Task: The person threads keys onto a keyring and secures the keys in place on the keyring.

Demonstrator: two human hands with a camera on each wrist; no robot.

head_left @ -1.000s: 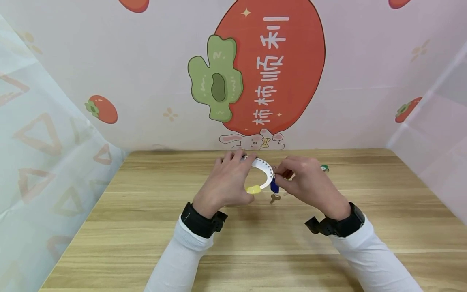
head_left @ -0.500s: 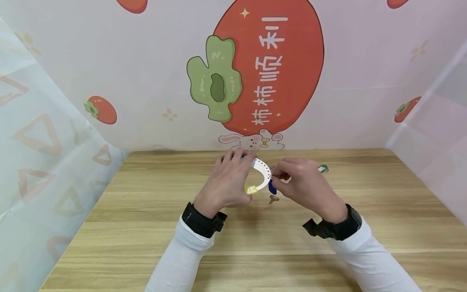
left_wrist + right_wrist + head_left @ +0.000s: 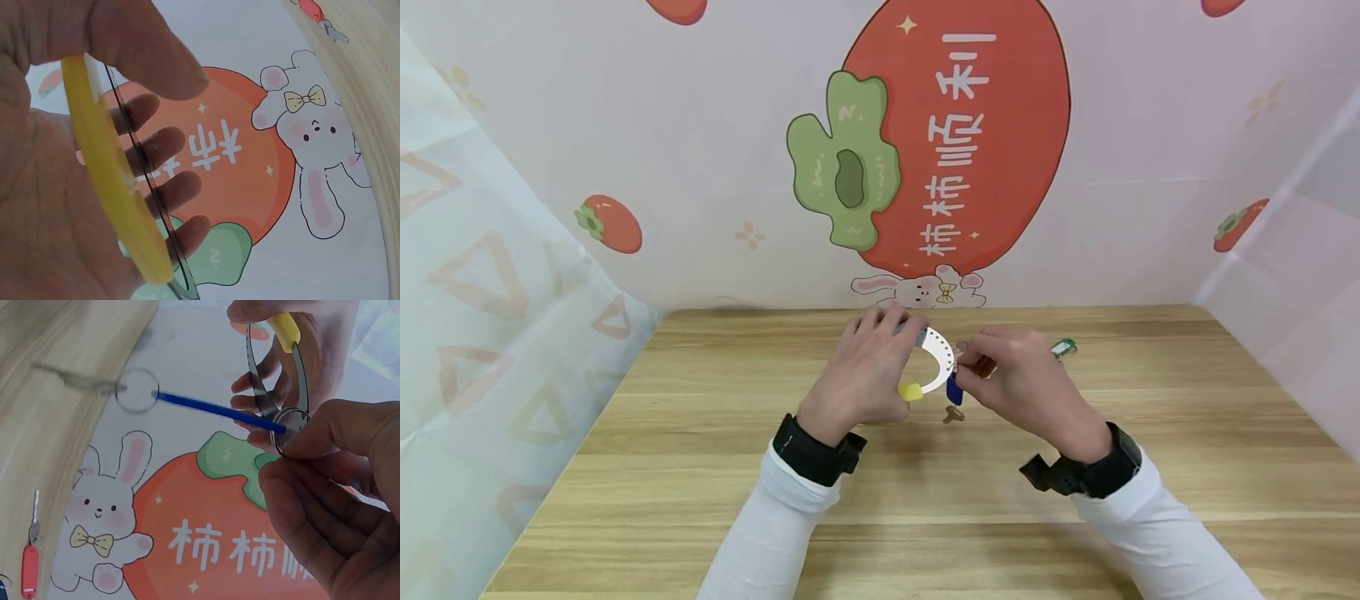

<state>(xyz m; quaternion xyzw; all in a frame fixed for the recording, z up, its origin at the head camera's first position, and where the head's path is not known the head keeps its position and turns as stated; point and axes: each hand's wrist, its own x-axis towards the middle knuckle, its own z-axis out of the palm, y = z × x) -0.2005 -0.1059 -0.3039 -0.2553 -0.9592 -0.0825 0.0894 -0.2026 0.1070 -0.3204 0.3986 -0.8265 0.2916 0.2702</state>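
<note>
And here's the left hand, fingers wrapped round a curved key holder, its yellow handle lying along the palm, the white, hole-lined band bulging toward the other side. Right across from it, the right hand pinches a thin metal ring between thumb and finger, right up at that band! Whether the ring passes through a hole, I can't tell. Below the pinch hangs a blue tag, and below that a small key, blurred in the right wrist view.

What might spoil it? That pinch is tiny; a slip of the thumb would probably drop ring, tag and key together. The dangling weight could swing and tug the ring askew, and if the left hand lets the band twist, the holes would turn away from the ring.

Further out, a green tag lies just beyond the right hand, near enough to be nudged by the knuckles. A red tag with its key rests on the tabletop too. The back edge, against the printed backdrop, is close past the left fingertips; the generous room is left of the left hand and back between the forearms.
</note>
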